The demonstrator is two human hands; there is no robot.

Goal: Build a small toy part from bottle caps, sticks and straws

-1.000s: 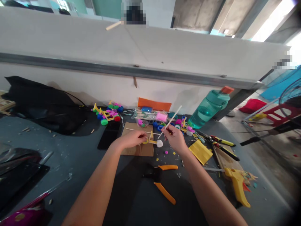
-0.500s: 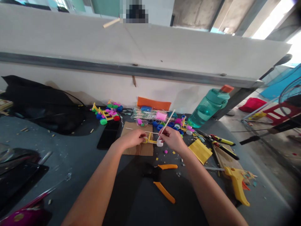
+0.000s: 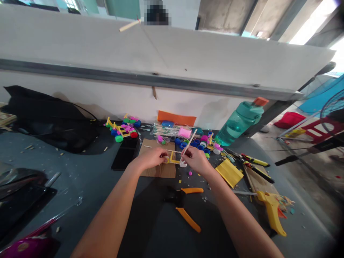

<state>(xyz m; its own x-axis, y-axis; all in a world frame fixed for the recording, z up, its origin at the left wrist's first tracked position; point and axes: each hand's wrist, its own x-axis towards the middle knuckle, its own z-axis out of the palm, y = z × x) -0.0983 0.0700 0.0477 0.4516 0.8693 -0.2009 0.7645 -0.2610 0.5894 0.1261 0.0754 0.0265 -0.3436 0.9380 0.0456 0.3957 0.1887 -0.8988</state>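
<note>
Bright models (image 3: 122, 131): small caps and yellow strips in a cluster, set at the back of the desk (image 3: 88, 179).
Phone (image 3: 123, 157): dark and flat, just beside the cardboard.
Cardboard (image 3: 158, 172): lies under the left hand and most of the frame; a thin stick (image 3: 148, 146) crosses above it.
Left hand (image 3: 159, 156): fingertips pinched on the left end of the yellow frame, apparently steadying it; the grip is partly hidden.
Yellow frame (image 3: 175, 162): between the hands, over the cardboard's right part, with bars meeting at an angle.
White cap (image 3: 183, 164): at the frame's right end; the step in hand looks like working on this joint.
Pale stick (image 3: 191, 139): slanted, its lower end by the cap; contact cannot be told. The next move seems to call for a still frame and light, exact placing of that tip.
Right hand (image 3: 195, 157): thumb and fingers closed around the pale stick.
Glue gun (image 3: 270, 209): yellow, on the desk, well apart from both hands.
</note>
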